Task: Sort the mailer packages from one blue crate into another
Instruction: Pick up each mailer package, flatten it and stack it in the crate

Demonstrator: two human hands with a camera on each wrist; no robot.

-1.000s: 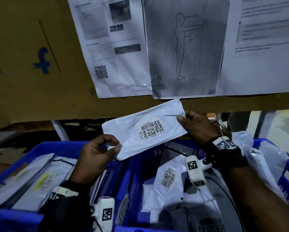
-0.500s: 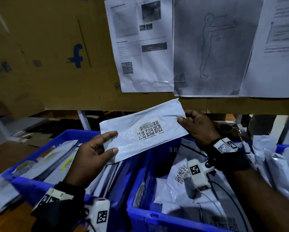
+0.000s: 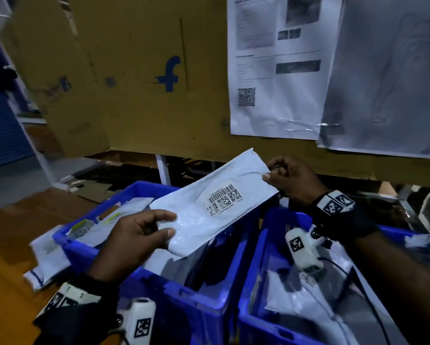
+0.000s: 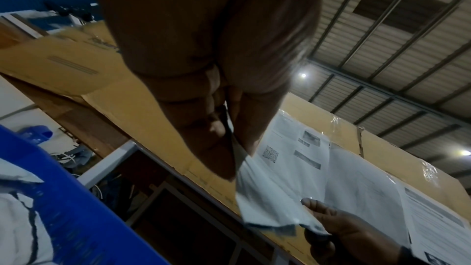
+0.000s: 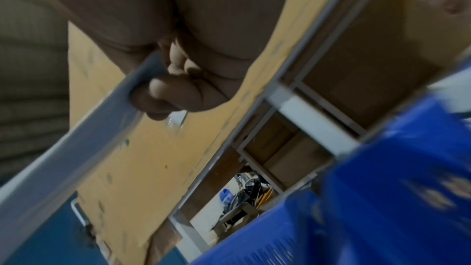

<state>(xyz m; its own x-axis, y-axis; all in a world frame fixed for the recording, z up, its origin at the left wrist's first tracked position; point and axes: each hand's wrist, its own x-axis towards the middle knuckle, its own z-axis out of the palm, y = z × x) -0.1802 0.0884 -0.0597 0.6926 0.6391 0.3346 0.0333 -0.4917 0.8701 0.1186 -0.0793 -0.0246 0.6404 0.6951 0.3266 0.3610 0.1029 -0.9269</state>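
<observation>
Above crates [image 3: 189,292] | both hands pinch mailer [image 3: 209,207] | barcode: head view only

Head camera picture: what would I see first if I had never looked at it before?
First, the white mailer with its barcode label, held up between the left hand and right hand. Under it sit two blue crates, the left crate and right crate, with more packages in them.

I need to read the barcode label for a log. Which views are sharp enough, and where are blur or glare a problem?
Head view: dim, but the barcode label on the white plastic mailer is fairly sharp, its small print not legible. Left wrist view: ceiling lamps flare and the left hand is blurred. Right wrist view: heavy motion blur on the blue plastic crate; no label shows.
</observation>
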